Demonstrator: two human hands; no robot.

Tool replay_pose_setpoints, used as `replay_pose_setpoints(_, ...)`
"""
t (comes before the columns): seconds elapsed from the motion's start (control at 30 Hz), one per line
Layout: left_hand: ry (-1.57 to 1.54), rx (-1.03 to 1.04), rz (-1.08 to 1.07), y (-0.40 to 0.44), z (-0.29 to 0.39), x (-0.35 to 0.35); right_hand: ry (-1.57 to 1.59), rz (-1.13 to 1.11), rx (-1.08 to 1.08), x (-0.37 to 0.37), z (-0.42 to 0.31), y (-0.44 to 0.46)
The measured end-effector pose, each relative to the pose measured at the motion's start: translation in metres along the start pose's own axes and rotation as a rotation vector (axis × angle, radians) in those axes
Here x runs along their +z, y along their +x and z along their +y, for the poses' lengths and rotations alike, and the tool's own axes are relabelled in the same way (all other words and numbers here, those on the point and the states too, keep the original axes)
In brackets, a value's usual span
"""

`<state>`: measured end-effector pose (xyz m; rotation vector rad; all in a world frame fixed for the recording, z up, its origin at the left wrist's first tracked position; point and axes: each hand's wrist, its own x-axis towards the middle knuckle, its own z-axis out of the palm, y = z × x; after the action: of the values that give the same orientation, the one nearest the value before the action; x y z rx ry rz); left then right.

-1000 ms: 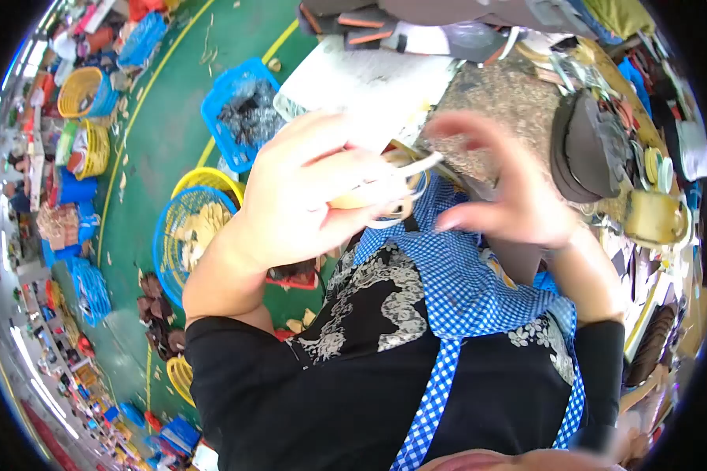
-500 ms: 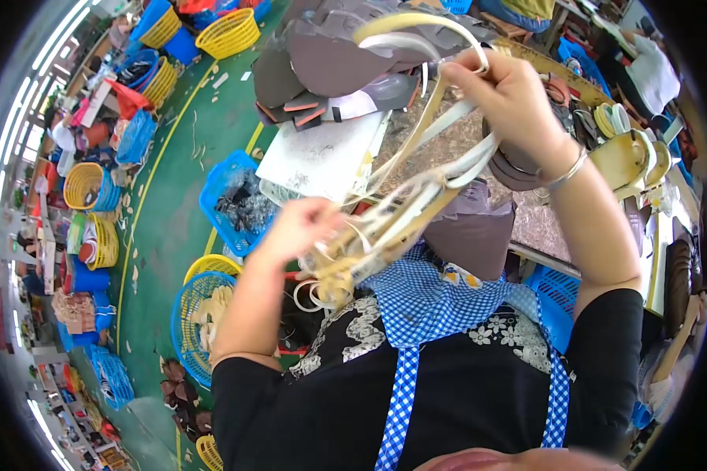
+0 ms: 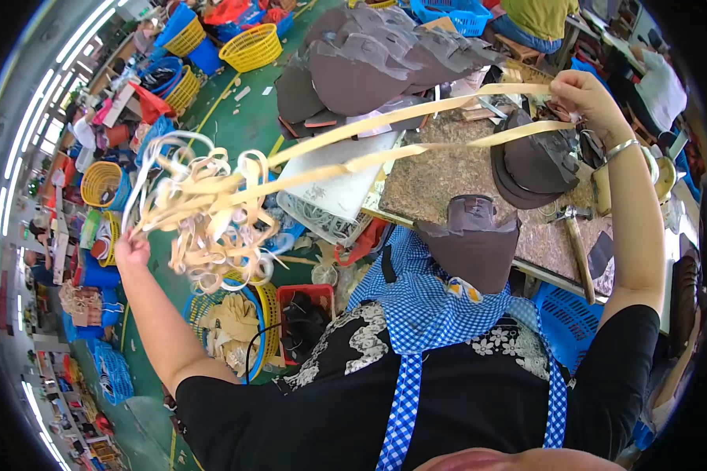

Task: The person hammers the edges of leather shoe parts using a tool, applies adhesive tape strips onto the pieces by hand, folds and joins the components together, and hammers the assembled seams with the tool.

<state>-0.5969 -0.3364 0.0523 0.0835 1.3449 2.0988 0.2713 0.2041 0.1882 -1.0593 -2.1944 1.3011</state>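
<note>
A tangled bundle of cream strips [image 3: 220, 204] is stretched between my two hands. At the far left, out over the floor, my left hand [image 3: 133, 250] is closed on the bundle, whose many loops hang loose beside it. My right hand [image 3: 585, 102], raised above the workbench [image 3: 440, 165], pinches a long strip; two lengths run from it across to the tangle. Under my right hand lie dark brown curved pieces [image 3: 538, 161]. Another dark brown piece [image 3: 475, 243] rests at the bench's front edge against my blue checked apron [image 3: 416, 314].
A hammer [image 3: 577, 255] lies on the bench's right. Stacked brown pieces [image 3: 361, 63] stand at the back, near a white board [image 3: 334, 177]. Below left are a red crate [image 3: 326, 292] and a blue basket [image 3: 192, 310] holding beige pieces. A yellow basket [image 3: 251, 49] stands on the green floor.
My hands have moved far apart, the left outward to the left and the right to the right. The bunched strips are now drawn out between them, with the tangle carried left.
</note>
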Motion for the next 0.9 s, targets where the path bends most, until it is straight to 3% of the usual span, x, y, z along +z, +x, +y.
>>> replay_pose_setpoints(0.03,0.0,0.001,-0.003,-0.002,0.002,-0.022,0.091,0.102,0.027,-0.008,0.011,0.002)
replay_pose_setpoints(0.17,2.207,0.287,0.798,-0.026,0.002,-0.071,-0.005,0.44,-0.059,-0.028,0.031,0.002)
replay_pose_setpoints(0.23,2.057,0.193,0.835,-0.035,-0.022,-0.071,-0.081,0.441,-0.027,-0.048,0.041,-0.001)
replay_pose_setpoints(0.27,2.062,0.195,0.83,-0.044,-0.023,-0.062,-0.146,0.568,0.014,-0.054,0.045,-0.002)
replay_pose_setpoints(0.37,2.267,0.142,0.778,-0.08,-0.018,0.015,-0.159,0.754,0.079,-0.078,0.066,-0.003)
replay_pose_setpoints(0.5,2.262,0.618,0.438,-0.047,-0.017,0.062,0.026,0.781,0.079,-0.075,0.05,-0.005)
replay_pose_setpoints(0.57,2.488,0.313,0.057,-0.066,-0.025,0.184,0.062,0.459,-0.033,-0.04,-0.019,-0.019)
replay_pose_setpoints(0.6,2.512,0.198,-0.026,-0.089,-0.043,0.257,0.086,0.405,-0.162,-0.048,-0.029,-0.013)
replay_pose_setpoints(0.63,2.411,0.56,-0.212,-0.109,-0.068,0.303,0.11,0.349,-0.288,-0.056,-0.038,-0.009)
replay_pose_setpoints(0.67,1.887,0.902,-0.214,-0.14,-0.106,0.346,0.296,0.295,-0.319,-0.03,-0.08,-0.022)
replay_pose_setpoints(0.7,1.418,0.811,-0.453,-0.161,-0.143,0.38,0.476,0.251,-0.364,0.0,-0.124,-0.035)
replay_pose_setpoints(0.73,1.242,0.634,-0.673,-0.21,-0.173,0.417,0.556,0.211,-0.429,0.003,-0.137,-0.04)
replay_pose_setpoints(0.77,1.059,0.723,-1.064,-0.209,-0.21,0.427,0.501,0.153,-0.457,0.003,-0.151,-0.049)
replay_pose_setpoints(0.8,1.007,0.777,-1.246,-0.219,-0.243,0.432,0.421,0.113,-0.511,0.008,-0.167,-0.059)
replay_pose_setpoints(0.83,1.045,0.905,-1.255,-0.223,-0.286,0.425,0.337,0.067,-0.56,0.009,-0.178,-0.068)
replay_pose_setpoints(0.9,0.862,-0.184,-1.555,-0.23,-0.307,0.417,0.432,0.146,-0.59,-0.018,-0.175,-0.072)
